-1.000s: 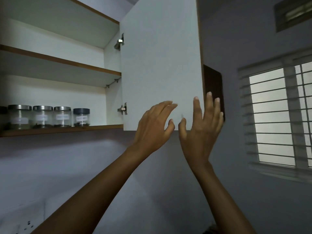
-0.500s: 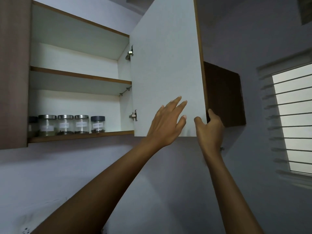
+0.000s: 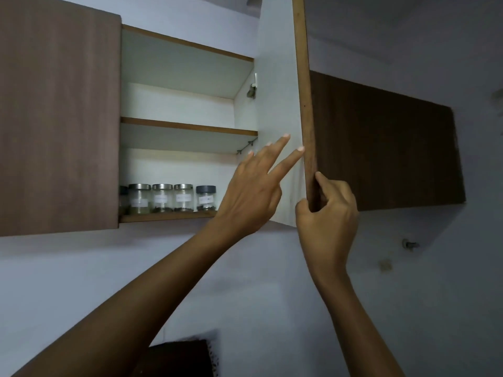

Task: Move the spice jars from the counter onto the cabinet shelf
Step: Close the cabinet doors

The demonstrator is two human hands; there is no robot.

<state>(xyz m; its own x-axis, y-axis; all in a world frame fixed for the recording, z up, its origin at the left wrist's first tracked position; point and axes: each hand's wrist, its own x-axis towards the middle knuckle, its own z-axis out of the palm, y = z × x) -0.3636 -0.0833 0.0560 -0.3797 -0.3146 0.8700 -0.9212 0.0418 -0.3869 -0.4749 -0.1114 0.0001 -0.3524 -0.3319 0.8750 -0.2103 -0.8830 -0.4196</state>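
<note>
The white-faced cabinet door (image 3: pixel 275 91) is lined inside with a matt, faintly speckled laminate, and its edge is banded in brown wood-grain veneer. The closed brown cabinet door (image 3: pixel 60 118) is finished in a matt wood-grain surface with fine vertical streaks. The white cabinet shelves (image 3: pixel 187 140) are smooth and edged with brown wood strips. The clear spice jars (image 3: pixel 162 207), of glass or plastic, are capped with brushed silvery metal lids (image 3: pixel 139 186) and one dark matt lid (image 3: pixel 206 189), and white paper labels (image 3: pixel 183 197) are stuck on. The small metal hinge (image 3: pixel 251 91) looks dull. The pale wall (image 3: pixel 109 268) is painted matt.

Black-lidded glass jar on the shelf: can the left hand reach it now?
Probably yes: the left hand is open near the black-lidded glass jar, the white-faced cabinet door stands open, nothing between them.
</note>
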